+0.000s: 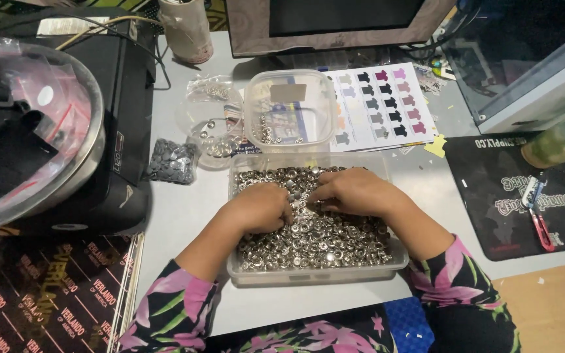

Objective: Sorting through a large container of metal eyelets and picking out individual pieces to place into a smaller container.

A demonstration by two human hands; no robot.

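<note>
A clear plastic tub full of small silver metal snap pieces sits on the grey table in front of me. My left hand rests inside it, fingers curled down into the pieces. My right hand is beside it in the same tub, fingers bent onto the pieces, its fingertips close to the left hand's. What the fingertips pinch is hidden. Both sleeves are dark with pink flowers.
Behind the tub stands a smaller clear container with a few pieces. Left of it lie small bags of parts and a metal bowl. A colour chart sheet lies at the back, with a black mat and red snips on the right.
</note>
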